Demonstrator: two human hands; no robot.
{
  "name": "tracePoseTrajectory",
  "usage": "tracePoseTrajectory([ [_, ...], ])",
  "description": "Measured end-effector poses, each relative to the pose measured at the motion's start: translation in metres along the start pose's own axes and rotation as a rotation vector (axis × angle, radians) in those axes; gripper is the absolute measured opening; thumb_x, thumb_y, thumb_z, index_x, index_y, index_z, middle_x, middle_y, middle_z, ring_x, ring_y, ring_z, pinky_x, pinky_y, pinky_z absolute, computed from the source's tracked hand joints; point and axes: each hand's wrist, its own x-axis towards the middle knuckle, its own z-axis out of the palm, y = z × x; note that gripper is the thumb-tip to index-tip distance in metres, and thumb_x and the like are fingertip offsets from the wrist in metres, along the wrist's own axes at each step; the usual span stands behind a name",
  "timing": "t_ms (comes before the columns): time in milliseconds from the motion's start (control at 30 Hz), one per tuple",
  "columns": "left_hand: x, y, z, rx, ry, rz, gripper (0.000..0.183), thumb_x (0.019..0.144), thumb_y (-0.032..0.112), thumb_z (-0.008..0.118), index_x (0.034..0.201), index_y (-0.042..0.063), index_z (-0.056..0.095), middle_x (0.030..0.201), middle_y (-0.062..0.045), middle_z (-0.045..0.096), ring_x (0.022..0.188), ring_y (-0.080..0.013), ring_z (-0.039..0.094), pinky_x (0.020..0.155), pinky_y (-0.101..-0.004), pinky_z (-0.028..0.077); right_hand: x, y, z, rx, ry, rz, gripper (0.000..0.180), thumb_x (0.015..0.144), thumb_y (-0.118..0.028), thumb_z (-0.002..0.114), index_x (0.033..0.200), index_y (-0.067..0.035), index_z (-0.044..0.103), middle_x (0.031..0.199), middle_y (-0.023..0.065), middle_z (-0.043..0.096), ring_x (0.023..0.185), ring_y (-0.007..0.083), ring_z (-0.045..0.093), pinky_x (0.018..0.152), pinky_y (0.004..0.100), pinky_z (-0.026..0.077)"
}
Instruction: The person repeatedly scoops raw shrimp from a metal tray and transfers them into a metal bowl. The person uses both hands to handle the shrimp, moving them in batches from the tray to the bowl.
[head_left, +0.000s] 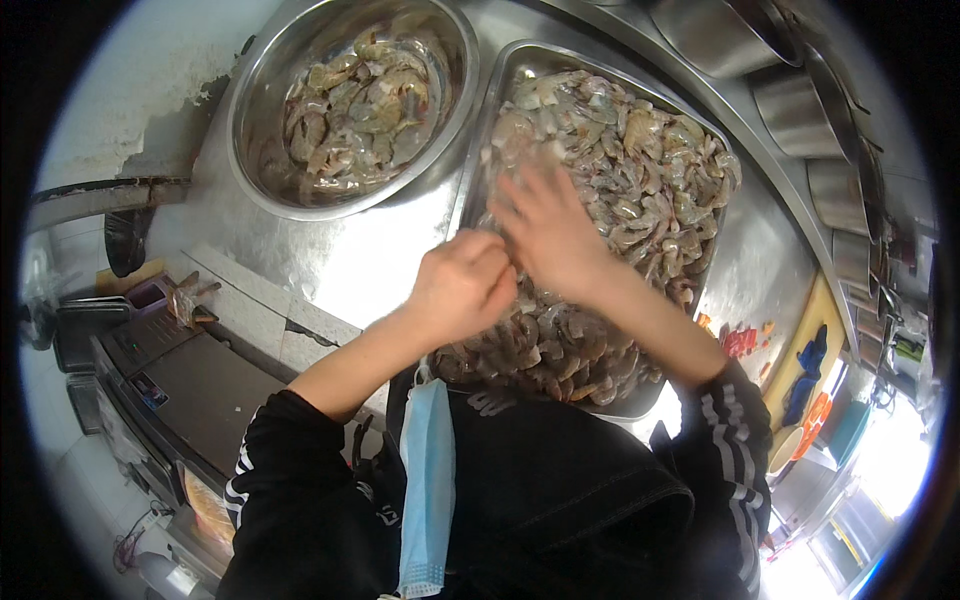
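Observation:
A deep metal tray (637, 409) lies before me, heaped with raw grey shrimp (637, 172). Over its left side, my left hand (466, 285) is curled with the fingers bent in. Whatever may be in that fist is hidden. My right hand (555, 232), blurred by motion, hangs just beside it with fingers apart, over or against the shrimp. More raw shrimp (360, 112) sit in a round stainless steel bowl (259, 97) to the left of the tray.
Both vessels stand on a steel worktop (360, 251). Steel pots (799, 112) line the far right. A yellow cutting board (784, 352) with a dark blue cloth (808, 367) lies right. A dark-topped appliance (217, 390) stands lower left. A blue face mask (427, 480) dangles at my chest.

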Motion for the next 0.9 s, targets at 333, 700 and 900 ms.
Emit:
tracePoseTrajectory([
  [333,0.003,-0.005,0.028,0.230,-0.239,0.117,0.029,0.079,0.012,0.068,0.103,-0.003,0.065,0.118,-0.018,0.059,0.112,-0.0364,0.055,0.093,-0.0446,0.046,0.020,0.042,-0.026,0.434,0.191,0.140,0.013,0.084,-0.015,0.061,0.094,-0.008,0.066,0.089,0.0124,0.063,0.089,0.0317,0.064,0.077,0.0456,0.052],
  [700,0.025,-0.026,0.021,0.208,-0.008,0.107,0.025,0.075,0.002,0.067,0.100,-0.003,0.064,0.112,-0.018,0.061,0.102,-0.0363,0.058,0.089,-0.0416,0.048,-0.003,0.051,-0.065,0.292,-0.263,0.116,0.021,0.078,-0.016,0.068,0.098,-0.010,0.069,0.087,0.0111,0.061,0.083,0.0314,0.063,0.073,0.0422,0.050],
  [900,0.057,-0.026,0.045,0.495,-0.141,0.079,0.035,0.073,0.005,0.061,0.108,0.002,0.064,0.107,-0.014,0.060,0.102,-0.0294,0.055,0.086,-0.0382,0.043,0.041,0.070,-0.057,0.436,0.059,0.189,0.021,0.078,-0.013,0.066,0.098,-0.010,0.069,0.093,0.0119,0.064,0.084,0.0320,0.064,0.073,0.0417,0.051],
])
